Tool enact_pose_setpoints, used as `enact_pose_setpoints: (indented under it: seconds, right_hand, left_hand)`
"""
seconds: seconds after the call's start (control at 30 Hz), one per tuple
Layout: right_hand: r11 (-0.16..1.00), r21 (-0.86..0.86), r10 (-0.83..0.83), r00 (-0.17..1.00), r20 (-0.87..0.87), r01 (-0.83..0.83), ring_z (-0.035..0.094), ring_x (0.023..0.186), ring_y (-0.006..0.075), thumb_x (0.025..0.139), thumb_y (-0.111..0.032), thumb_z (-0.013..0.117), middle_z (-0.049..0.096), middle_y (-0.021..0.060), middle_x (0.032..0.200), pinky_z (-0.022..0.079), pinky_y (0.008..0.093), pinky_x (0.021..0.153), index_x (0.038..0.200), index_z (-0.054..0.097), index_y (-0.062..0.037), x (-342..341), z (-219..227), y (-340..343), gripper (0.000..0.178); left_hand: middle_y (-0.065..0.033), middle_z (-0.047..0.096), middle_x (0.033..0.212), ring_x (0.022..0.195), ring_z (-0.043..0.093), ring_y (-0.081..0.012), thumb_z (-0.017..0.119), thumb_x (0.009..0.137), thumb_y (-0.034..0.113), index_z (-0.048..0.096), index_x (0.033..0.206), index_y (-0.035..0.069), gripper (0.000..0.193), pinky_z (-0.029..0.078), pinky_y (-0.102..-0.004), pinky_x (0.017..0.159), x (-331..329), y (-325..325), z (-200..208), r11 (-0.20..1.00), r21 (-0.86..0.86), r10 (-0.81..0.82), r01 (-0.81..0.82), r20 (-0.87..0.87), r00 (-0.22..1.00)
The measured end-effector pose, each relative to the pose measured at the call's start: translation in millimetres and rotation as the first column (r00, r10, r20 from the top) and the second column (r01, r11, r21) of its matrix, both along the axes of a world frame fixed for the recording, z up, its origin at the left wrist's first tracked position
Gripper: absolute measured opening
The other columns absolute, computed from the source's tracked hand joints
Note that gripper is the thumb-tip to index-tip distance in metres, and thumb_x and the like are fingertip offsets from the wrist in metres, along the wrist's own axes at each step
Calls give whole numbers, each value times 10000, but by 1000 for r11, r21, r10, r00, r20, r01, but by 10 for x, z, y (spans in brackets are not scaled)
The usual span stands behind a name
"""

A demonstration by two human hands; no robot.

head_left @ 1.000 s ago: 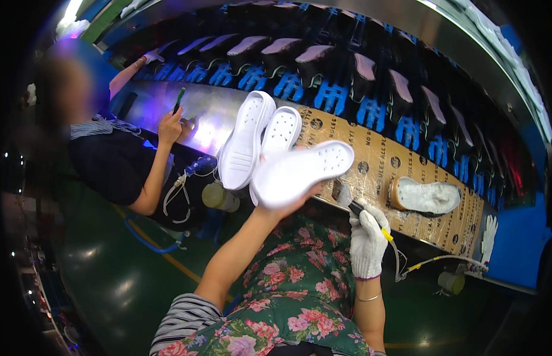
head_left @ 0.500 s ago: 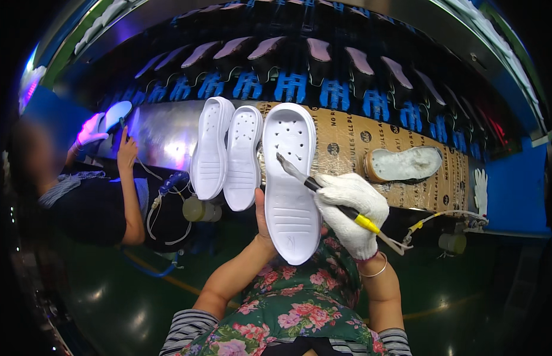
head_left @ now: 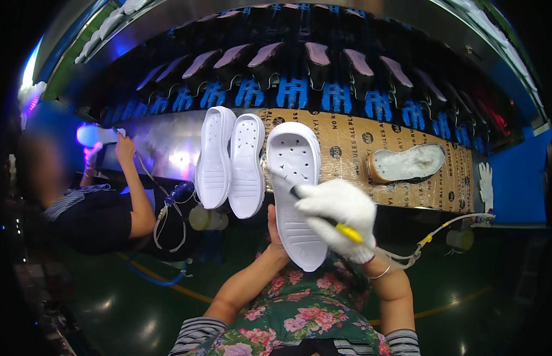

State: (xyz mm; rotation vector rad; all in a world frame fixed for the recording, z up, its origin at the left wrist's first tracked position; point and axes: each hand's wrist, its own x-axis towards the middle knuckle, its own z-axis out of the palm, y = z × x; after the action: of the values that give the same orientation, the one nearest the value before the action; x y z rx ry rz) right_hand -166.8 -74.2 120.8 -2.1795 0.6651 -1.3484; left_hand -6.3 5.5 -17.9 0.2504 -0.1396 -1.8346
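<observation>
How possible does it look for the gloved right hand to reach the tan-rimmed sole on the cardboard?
Probably yes: the right hand is near the cardboard, and nothing visible stands between it and the tan-rimmed sole. But it is busy, holding a brush over the white sole in the left hand.

held sole (head_left: 292,222) no longer slanted, right grip (head_left: 342,215) and brush (head_left: 295,192) moved over it

The held sole (head_left: 297,222) is before the surface (head_left: 160,139), with the left hand (head_left: 277,238) at its left side and the right hand (head_left: 341,216) over its right part. Two soles (head_left: 214,160) are side by side to its left. To the right, another sole (head_left: 409,163) lies on the cardboard (head_left: 347,148). Behind the surface stand shoes (head_left: 265,64) in a row.
</observation>
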Motion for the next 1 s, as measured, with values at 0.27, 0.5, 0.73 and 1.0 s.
enact_pose_setpoints:
  seconds: [0.27,0.5,0.73,1.0]
  right_hand:
    - [995,-90,47,997,-64,-53,755,976,321,709,-61,817,782,131,1142,590,427,820,1046,787,-90,114,-113,82,339]
    - [980,-167,-106,994,18,108,755,977,329,713,-12,816,779,154,1151,593,408,829,1037,784,-84,152,-280,-19,333]
    - [999,40,-37,994,98,34,751,975,331,762,-53,822,781,144,1123,590,411,838,1019,778,-78,68,-235,-57,262]
    - [971,75,221,972,80,-227,761,952,327,746,-61,836,789,127,1119,597,406,813,1015,792,-102,85,-228,80,276]
  left_hand:
    - [-168,482,1609,1452,510,-346,457,961,824,357,1642,129,978,404,-530,1230,27,-127,-42,996,92,13,-23,114,993]
    - [-201,464,1611,1457,499,-355,356,960,875,331,1654,119,1026,390,-547,1231,69,-293,17,991,-29,122,-130,-197,973]
    - [-268,511,1529,1323,592,-428,339,926,919,314,1651,123,1077,507,-596,1095,25,-500,292,986,16,165,-166,-198,966]
    - [-272,541,1413,1245,583,-495,506,863,920,302,1630,95,1145,525,-665,1036,145,-666,225,984,-180,-27,-8,-188,982]
